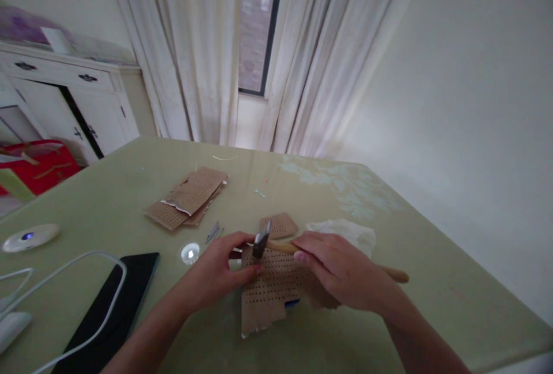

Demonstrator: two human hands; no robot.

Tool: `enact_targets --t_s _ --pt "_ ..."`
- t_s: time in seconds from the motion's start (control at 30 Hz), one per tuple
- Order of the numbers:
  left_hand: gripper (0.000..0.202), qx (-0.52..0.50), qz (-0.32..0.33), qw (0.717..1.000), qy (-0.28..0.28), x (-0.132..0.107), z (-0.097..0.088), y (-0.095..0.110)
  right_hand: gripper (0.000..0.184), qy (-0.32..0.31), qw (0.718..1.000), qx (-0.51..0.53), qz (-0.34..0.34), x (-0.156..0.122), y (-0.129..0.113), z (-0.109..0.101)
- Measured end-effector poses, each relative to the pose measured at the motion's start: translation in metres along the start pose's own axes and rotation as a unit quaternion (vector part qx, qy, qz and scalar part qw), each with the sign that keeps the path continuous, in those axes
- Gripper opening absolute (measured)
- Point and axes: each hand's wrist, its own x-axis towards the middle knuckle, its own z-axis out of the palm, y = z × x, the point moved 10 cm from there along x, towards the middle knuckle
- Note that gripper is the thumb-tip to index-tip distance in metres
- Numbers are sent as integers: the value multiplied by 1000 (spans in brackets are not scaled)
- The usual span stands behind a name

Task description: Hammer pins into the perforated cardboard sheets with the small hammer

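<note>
My right hand [334,267] is wrapped round the wooden handle of a hammer [281,246]. The hammer's metal head lies over the upper left part of a torn brown cardboard piece [270,282] with rows of small holes. At that piece's left edge is my left hand [218,270], its thumb on the cardboard and its index finger close to the hammer head. Whether a nail is under the head is hidden. Something small and blue shows from beneath the cardboard. Just behind lies a smaller holed piece [280,225].
Several nails [213,232] lie near a clear round object [190,253]. A stack of holed cardboard [190,195] sits farther back. At left are a black tablet-like slab [112,310], a white cable [99,256] and a white oval device [31,238]. Crumpled translucent plastic [345,233] lies beyond my right hand.
</note>
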Motion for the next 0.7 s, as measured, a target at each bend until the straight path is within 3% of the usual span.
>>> enact_targets --t_s 0.13,0.23,0.3,0.37,0.5,0.7 --pt "44 2 -21 999 33 2 -14 -8 30 51 999 10 -14 12 6 -32" --pt "40 53 -43 988 136 3 -49 -19 32 69 997 11 -18 21 15 -46" --pt "36 143 -69 964 211 0 -76 -28 32 73 997 8 -16 26 23 -47" --pt "28 237 -107 936 236 -3 -91 -39 31 77 997 4 -19 28 28 -45" --pt "22 335 -160 909 191 -4 -89 -60 30 67 997 -6 -28 30 32 -38" --pt "21 385 -146 898 154 2 -68 -64 29 42 998 -18 -35 31 33 -32"
